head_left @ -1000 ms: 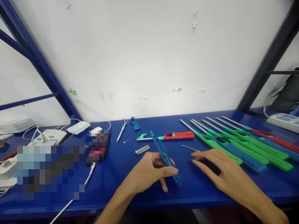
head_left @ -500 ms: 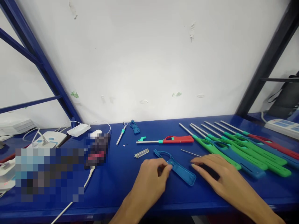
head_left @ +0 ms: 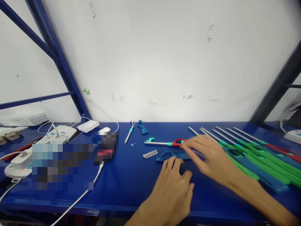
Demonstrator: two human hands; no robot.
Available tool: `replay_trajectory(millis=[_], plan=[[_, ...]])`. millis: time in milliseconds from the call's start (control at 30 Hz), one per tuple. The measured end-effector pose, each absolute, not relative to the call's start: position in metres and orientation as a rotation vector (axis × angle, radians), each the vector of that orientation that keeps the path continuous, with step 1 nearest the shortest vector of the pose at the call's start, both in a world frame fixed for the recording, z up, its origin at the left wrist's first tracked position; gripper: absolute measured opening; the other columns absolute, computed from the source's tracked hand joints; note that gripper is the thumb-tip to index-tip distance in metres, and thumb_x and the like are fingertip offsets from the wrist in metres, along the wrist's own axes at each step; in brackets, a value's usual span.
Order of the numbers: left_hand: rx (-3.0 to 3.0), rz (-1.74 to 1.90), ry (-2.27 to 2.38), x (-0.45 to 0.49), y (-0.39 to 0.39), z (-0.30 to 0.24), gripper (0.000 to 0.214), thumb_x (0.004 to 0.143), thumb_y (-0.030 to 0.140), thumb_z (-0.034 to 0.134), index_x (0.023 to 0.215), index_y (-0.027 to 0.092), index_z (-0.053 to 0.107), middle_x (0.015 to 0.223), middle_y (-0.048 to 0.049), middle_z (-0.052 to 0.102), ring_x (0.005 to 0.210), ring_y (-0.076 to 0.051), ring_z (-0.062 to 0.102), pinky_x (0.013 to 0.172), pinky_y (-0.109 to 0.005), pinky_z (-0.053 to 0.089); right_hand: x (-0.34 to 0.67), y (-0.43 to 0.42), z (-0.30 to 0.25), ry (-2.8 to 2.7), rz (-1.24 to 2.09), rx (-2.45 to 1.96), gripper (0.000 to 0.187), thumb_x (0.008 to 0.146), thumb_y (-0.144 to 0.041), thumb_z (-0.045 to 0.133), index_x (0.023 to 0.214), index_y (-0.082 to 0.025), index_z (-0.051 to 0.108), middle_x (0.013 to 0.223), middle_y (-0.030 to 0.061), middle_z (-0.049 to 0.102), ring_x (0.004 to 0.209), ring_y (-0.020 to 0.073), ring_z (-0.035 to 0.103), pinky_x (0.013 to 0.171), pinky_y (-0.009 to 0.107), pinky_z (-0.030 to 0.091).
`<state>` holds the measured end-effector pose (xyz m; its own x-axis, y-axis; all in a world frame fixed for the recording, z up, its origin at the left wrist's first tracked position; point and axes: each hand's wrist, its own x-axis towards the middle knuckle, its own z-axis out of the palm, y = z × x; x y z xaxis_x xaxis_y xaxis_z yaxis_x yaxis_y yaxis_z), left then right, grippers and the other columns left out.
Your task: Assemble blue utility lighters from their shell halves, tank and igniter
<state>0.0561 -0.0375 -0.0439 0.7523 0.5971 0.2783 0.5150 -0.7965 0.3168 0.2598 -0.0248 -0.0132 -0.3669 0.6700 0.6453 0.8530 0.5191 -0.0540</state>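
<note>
Head view: nearest, your left hand (head_left: 172, 191) lies palm down over the blue table (head_left: 131, 191), fingers loosely bent and spread, the thumb apart, with nothing visibly in its grip. Its fingertips reach the near edge of a blue handle shell (head_left: 183, 155) lying at mid-table; whether they press on it is unclear. Your right hand (head_left: 209, 157), blurred, is half curled over the shell's right end; whether its fingers pinch anything cannot be told. A thin metal rod (head_left: 198, 154) shows partly beneath it. Right of that lie long lighters (head_left: 252, 155) in green, blue and red. Just left of the shell is a clear part (head_left: 150, 154). Farther, a red lighter (head_left: 162, 143) lies crosswise, its handle end hidden by your right hand, a teal piece (head_left: 150, 139) beside its barrel. Farther still are tiny bits (head_left: 133, 144), a metal tube (head_left: 128, 135) and a small blue piece (head_left: 142, 127). A leftward slip of your left fingertips could shove the shell into the clear part; a low right wrist could roll the rod away.
</note>
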Motion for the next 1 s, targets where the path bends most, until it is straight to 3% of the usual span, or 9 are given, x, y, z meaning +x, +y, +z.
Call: replay_trajectory(millis=[100, 200, 367, 500, 767, 900, 1000], plan=[[2.731, 0.457, 1.005, 0.057, -0.038, -0.04, 0.043, 0.107, 0.032, 0.043, 0.142, 0.016, 0.062, 0.142, -0.0223, 0.059, 0.139, -0.039, 0.052, 0.115, -0.061, 0.045, 0.23, 0.031, 0.009, -2.286, -0.318, -1.322, 0.024, 0.109, -0.031, 0.051, 0.112, -0.021, 0.072, 0.108, 0.0063, 0.078, 0.1, 0.0238, 0.071, 0.096, 0.046, 0.053], [2.704, 0.446, 1.008, 0.056, -0.036, -0.041, 0.05, 0.108, 0.037, 0.04, 0.151, 0.015, 0.056, 0.155, -0.0249, 0.05, 0.15, -0.04, 0.041, 0.121, -0.062, 0.037, 0.193, 0.091, 0.018, -2.36, -0.24, -1.488, 0.031, 0.103, -0.039, 0.065, 0.125, -0.018, 0.067, 0.123, 0.0086, 0.071, 0.104, 0.0231, 0.071, 0.092, 0.046, 0.06], [2.638, 0.479, 0.974, 0.054, -0.03, -0.046, 0.052, 0.108, 0.042, 0.041, 0.152, 0.018, 0.055, 0.159, -0.0248, 0.047, 0.154, -0.04, 0.035, 0.123, -0.062, 0.034, 0.13, 0.158, 0.012, -2.376, -0.101, -1.766, 0.037, 0.101, -0.038, 0.068, 0.133, -0.018, 0.064, 0.133, 0.0108, 0.067, 0.111, 0.0256, 0.07, 0.093, 0.047, 0.06], [2.625, 0.484, 0.892, 0.054, -0.028, -0.045, 0.052, 0.104, 0.039, 0.049, 0.152, 0.018, 0.054, 0.159, -0.0218, 0.048, 0.153, -0.039, 0.036, 0.125, -0.062, 0.031, 0.106, 0.17, 0.004, -2.411, -0.049, -1.824, 0.038, 0.101, -0.037, 0.068, 0.134, -0.018, 0.063, 0.135, 0.0109, 0.066, 0.112, 0.026, 0.069, 0.093, 0.048, 0.06], [2.705, 0.503, 0.903, 0.056, -0.029, -0.05, 0.049, 0.105, 0.039, 0.046, 0.143, 0.012, 0.06, 0.15, -0.0273, 0.053, 0.148, -0.045, 0.042, 0.121, -0.064, 0.036, 0.142, 0.154, 0.017, -2.381, -0.007, -1.787, 0.038, 0.101, -0.037, 0.068, 0.134, -0.019, 0.063, 0.134, 0.0105, 0.067, 0.111, 0.0258, 0.069, 0.093, 0.048, 0.06], [2.794, 0.501, 0.837, 0.049, -0.03, -0.042, 0.037, 0.105, 0.036, 0.05, 0.127, 0.013, 0.069, 0.137, -0.0234, 0.062, 0.136, -0.043, 0.053, 0.11, -0.059, 0.049, 0.179, 0.129, 0.031, -2.368, 0.067, -1.65, 0.032, 0.102, -0.038, 0.066, 0.127, -0.018, 0.066, 0.124, 0.0088, 0.07, 0.1, 0.0219, 0.072, 0.086, 0.042, 0.062], [2.769, 0.491, 0.796, 0.036, -0.028, -0.023, 0.031, 0.106, 0.032, 0.049, 0.118, 0.015, 0.071, 0.127, -0.0192, 0.068, 0.123, -0.036, 0.062, 0.102, -0.05, 0.054, 0.208, 0.088, 0.034, -2.341, 0.074, -1.523, 0.029, 0.102, -0.043, 0.064, 0.116, -0.019, 0.067, 0.09, 0.0015, 0.075, 0.074, 0.0166, 0.071, 0.069, 0.031, 0.059]])
